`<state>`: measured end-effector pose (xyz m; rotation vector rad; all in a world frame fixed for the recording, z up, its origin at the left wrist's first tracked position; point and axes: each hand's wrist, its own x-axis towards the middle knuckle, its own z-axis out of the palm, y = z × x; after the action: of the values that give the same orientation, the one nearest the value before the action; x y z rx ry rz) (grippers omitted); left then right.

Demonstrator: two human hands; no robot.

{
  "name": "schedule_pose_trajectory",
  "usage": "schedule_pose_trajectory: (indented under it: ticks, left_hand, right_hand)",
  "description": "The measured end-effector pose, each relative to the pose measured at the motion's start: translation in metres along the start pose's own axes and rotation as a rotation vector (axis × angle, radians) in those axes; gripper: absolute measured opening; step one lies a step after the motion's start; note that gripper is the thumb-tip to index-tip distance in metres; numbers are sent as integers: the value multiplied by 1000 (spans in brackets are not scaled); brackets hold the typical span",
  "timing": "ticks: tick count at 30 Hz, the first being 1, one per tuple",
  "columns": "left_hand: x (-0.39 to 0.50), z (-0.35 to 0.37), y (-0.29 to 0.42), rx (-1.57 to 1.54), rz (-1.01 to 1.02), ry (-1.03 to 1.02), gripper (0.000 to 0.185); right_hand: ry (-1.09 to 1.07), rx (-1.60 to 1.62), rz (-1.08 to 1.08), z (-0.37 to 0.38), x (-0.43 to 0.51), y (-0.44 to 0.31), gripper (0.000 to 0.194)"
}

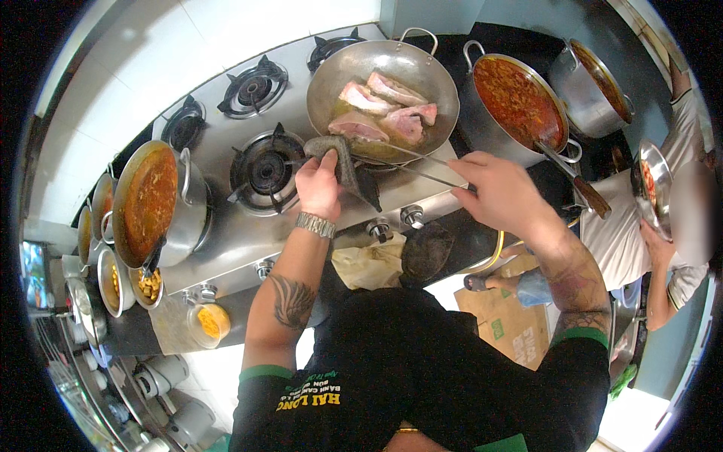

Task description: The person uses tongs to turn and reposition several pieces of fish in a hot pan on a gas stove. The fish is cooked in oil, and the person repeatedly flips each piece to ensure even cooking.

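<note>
My left hand (319, 186), with a metal-banded watch at the wrist, grips a folded grey cloth (353, 175) at the near edge of a wide metal wok (351, 63). The cloth hides whatever part of the wok it covers. Between the fingers of my right hand (497, 192) are long thin metal tongs or chopsticks (426, 176); which of the two I cannot tell. They reach left over the wok's near rim, towards the closest piece of fish (357, 126). Several thick, pale pink fish pieces (395, 89) lie in oil in the wok.
Bare burners (266, 169) are left of the wok. Pots of red-brown stew stand right (519, 101) and left (146, 203); a ladle handle (582, 189) juts from the right one. At far right, a person (613, 237) holds a metal bowl (658, 186).
</note>
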<state>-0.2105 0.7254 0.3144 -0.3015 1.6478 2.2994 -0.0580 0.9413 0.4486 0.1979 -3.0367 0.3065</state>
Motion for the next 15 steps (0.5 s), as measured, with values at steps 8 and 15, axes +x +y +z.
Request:
schedule_pose_trajectory:
  ticks: [8,15]
  left_hand:
    - [-2,-1,5,60,-9,1,17]
    - [-6,3,8,0,-15,3,15]
  right_hand:
    - [-51,-196,72,-29,-8,7,36]
    - [-115,-478,-83,-19,4,10,38]
